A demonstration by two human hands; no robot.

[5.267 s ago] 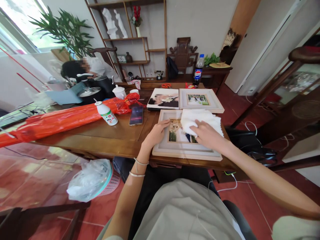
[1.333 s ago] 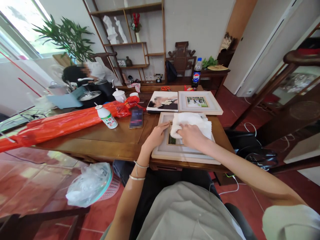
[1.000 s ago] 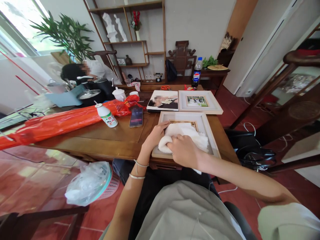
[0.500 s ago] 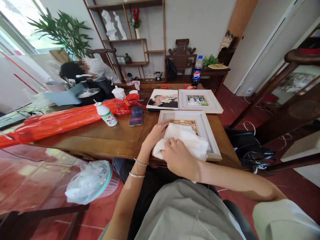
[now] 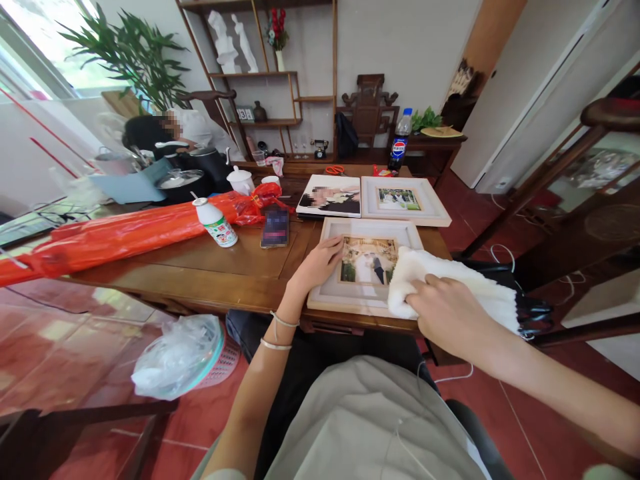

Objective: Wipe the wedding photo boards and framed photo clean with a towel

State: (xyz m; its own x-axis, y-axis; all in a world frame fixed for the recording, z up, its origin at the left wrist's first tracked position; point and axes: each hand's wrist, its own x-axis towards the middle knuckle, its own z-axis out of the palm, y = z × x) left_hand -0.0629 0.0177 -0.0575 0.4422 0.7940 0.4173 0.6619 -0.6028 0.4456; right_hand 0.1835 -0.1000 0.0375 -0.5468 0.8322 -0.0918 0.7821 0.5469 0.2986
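Note:
A light wooden picture frame (image 5: 364,309) lies flat at the table's front edge, with a wedding photo (image 5: 367,261) in its middle. My left hand (image 5: 319,264) rests on the frame's left side, fingers stretched out flat and reaching the photo's corner. My right hand (image 5: 447,308) is closed on a white towel (image 5: 473,283) over the frame's right side. The towel covers that side of the frame and spreads out past the table edge.
Behind lie a second framed photo (image 5: 440,214) and a photo panel (image 5: 330,197). A cola bottle (image 5: 399,143), phone (image 5: 275,228), white drink bottle (image 5: 216,223) and red plastic-wrapped bundle (image 5: 125,230) stand or lie on the table (image 5: 240,267). A bagged basket (image 5: 220,363) sits on the floor.
My right hand has carried the towel rightward across the frame, uncovering the wedding photo. My left hand stays on the frame's left side.

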